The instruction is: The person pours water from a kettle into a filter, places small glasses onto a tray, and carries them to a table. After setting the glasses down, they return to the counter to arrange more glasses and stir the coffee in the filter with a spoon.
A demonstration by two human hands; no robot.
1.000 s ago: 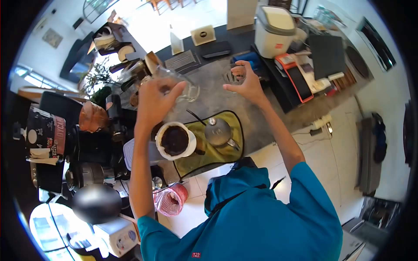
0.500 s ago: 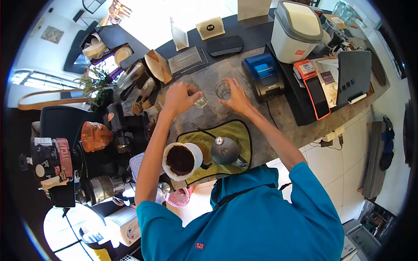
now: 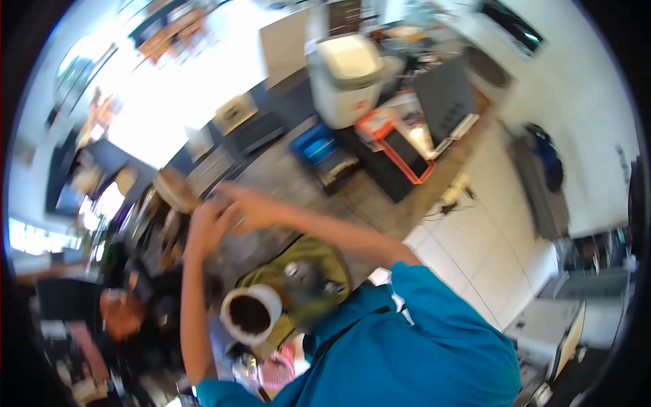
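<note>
Near the back left of the grey counter, my left hand and my right hand are close together, blurred by motion. My right hand's fingers are bent round a clear glass that shows only in part beside my left hand. What my left hand's fingers hold is hidden by blur. Nearer my body, a white dripper with dark coffee grounds stands on the left edge of a green cloth. A grey kettle rests on the same cloth.
A blue and black printer, an orange-framed device and a white bin stand at the back right. A wire rack lies beyond my hands. Dark equipment crowds the left side.
The view has turned, shifting the counter items left. My right hand has moved left across to my left hand; the two were apart, each at a clear glass.
</note>
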